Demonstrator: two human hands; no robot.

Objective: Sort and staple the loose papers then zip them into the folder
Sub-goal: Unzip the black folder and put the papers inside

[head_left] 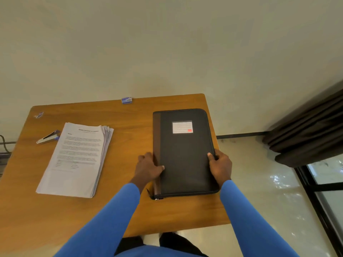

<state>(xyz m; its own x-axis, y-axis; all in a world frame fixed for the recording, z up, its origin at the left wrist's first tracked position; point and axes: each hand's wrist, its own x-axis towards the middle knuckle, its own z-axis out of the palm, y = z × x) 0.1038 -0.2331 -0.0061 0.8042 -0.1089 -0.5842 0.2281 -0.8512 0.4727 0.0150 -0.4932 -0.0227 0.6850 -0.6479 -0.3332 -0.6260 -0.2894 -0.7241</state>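
A black zip folder [183, 156] with a brown spine and a white label lies closed on the right half of the wooden table [126, 125]. My left hand [148, 168] grips its spine edge, thumb on the cover. My right hand [220, 165] grips the opposite long edge, thumb on top. The zipper pull [156, 198] shows at the folder's near left corner. A stack of printed papers [78, 160] lies on the left half of the table, its sheets slightly fanned. A silver and blue stapler [48, 137] lies just left of the stack's far corner.
A small blue box of staples [127, 100] sits at the table's far edge by the wall. A small blue item [39, 115] lies at the far left corner. Dark curtains [306, 130] and a glass door are to the right. Cables hang at the left edge.
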